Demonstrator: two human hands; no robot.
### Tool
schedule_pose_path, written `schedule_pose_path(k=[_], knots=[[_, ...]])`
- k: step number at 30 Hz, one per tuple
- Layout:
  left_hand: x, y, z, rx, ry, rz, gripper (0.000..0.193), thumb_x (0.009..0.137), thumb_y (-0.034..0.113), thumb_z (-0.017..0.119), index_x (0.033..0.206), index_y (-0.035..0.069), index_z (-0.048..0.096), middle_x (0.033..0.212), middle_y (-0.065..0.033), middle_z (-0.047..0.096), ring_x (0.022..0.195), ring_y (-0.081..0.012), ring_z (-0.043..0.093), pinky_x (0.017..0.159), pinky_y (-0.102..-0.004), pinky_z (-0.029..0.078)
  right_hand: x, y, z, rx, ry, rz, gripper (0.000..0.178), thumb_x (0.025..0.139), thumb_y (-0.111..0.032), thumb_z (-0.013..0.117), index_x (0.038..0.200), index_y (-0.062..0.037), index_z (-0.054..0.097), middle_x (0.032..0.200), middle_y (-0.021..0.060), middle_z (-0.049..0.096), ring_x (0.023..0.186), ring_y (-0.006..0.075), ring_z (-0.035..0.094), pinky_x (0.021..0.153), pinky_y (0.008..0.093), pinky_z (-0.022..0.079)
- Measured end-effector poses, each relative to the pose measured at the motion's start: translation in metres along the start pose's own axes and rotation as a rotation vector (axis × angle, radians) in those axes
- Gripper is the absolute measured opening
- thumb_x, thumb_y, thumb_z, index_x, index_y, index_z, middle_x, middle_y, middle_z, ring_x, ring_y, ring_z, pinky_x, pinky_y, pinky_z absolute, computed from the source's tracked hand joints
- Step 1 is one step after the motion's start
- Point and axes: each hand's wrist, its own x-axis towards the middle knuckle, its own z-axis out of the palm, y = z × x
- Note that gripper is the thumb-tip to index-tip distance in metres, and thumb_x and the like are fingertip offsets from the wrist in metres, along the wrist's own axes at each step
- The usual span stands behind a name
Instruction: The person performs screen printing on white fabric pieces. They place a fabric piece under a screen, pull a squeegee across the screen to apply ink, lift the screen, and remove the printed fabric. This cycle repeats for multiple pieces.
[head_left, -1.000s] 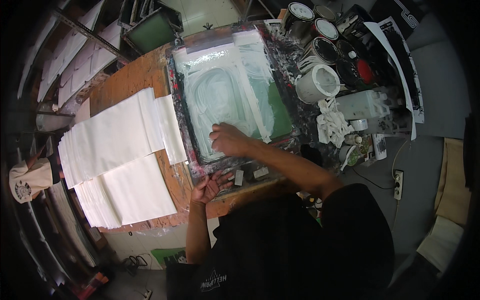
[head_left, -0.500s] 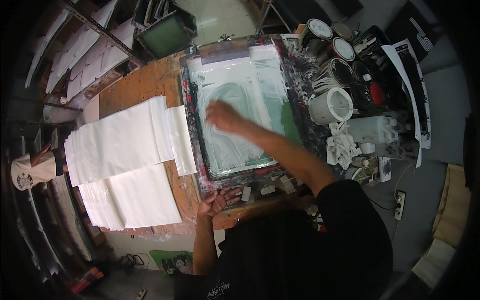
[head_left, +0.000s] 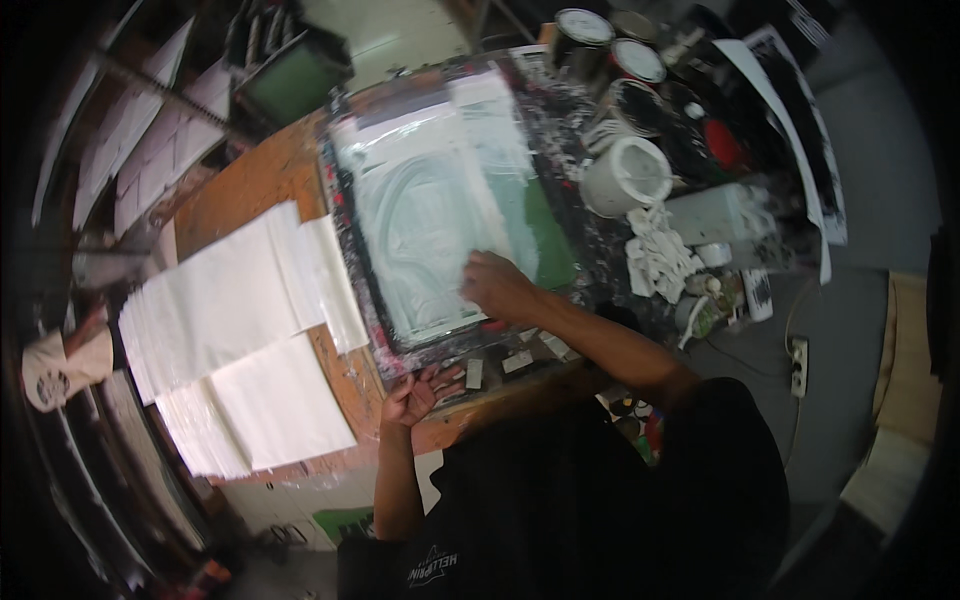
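A screen-printing frame (head_left: 383, 355) lies on the table in front of me. White ink is smeared in curved streaks over its mesh (head_left: 420, 230), with a green area (head_left: 545, 235) at the right. My right hand (head_left: 492, 288) is over the lower right part of the mesh, its fingers curled together. Whatever those fingers hold, if anything, is hidden. My left hand (head_left: 415, 397) rests palm up at the frame's near edge, fingers apart and nothing in them. Several small pale blocks (head_left: 517, 361) lie on the table beside it.
Stacks of white bags or sheets (head_left: 215, 300) cover the table's left side. At right stand paint cans (head_left: 635, 62), a white bucket (head_left: 627, 177), a crumpled white rag (head_left: 660, 250) and a translucent jug (head_left: 710, 215). Another person (head_left: 70, 365) is at the far left.
My right hand has moved from the upper left of the mesh toward me and to the right. The streaks have changed under it. My left hand stays by the near edge; the whole view has shifted.
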Motion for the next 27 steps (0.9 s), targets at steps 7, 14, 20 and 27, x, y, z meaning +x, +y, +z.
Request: schedule_pose_path(k=[7, 14, 20, 27], knots=[[-0.003, -0.004, -0.013, 0.002, 0.069, 0.042, 0.050, 0.099, 0.043, 0.060, 0.138, 0.012, 0.060, 0.148, -0.0044, 0.057, 0.148, -0.0427, 0.032, 0.119, -0.0653, 0.024, 0.054, 0.024, -0.097, 0.254, 0.583, 0.148, 0.012, 0.078, -0.006, 0.080, 0.087, -0.0105, 0.074, 0.091, 0.0050, 0.069, 0.092, 0.0270, 0.063, 0.082, 0.0385, 0.051], [-0.001, -0.006, 0.006, 0.020, 0.103, 0.047, 0.055, 0.097, 0.046, 0.060, 0.138, 0.009, 0.059, 0.147, -0.0062, 0.058, 0.145, -0.0356, 0.039, 0.118, -0.0605, 0.029, 0.010, 0.199, -0.272, -0.430, 0.804, 0.477, 0.011, 0.081, -0.013, 0.077, 0.092, -0.0119, 0.078, 0.094, 0.0102, 0.070, 0.093, 0.0322, 0.064, 0.084, 0.0426, 0.051], [0.000, -0.009, 0.012, 0.035, 0.122, 0.095, 0.043, 0.098, 0.039, 0.063, 0.133, 0.014, 0.063, 0.137, -0.0038, 0.065, 0.143, -0.0366, 0.044, 0.119, -0.0627, 0.028, -0.028, 0.267, -0.294, -0.997, 0.495, 0.541, 0.018, 0.086, -0.014, 0.072, 0.103, -0.0105, 0.077, 0.099, 0.0132, 0.070, 0.095, 0.0333, 0.065, 0.085, 0.0445, 0.051], [-0.003, -0.006, 0.039, 0.081, 0.201, 0.170, 0.047, 0.098, 0.040, 0.063, 0.138, 0.017, 0.058, 0.136, -0.0035, 0.065, 0.136, -0.0314, 0.052, 0.117, -0.0590, 0.033, -0.124, 0.063, -0.278, -0.502, 0.797, 0.535, 0.021, 0.089, -0.005, 0.072, 0.109, -0.0041, 0.074, 0.098, 0.0138, 0.068, 0.078, 0.0287, 0.066, 0.068, 0.0340, 0.051]])
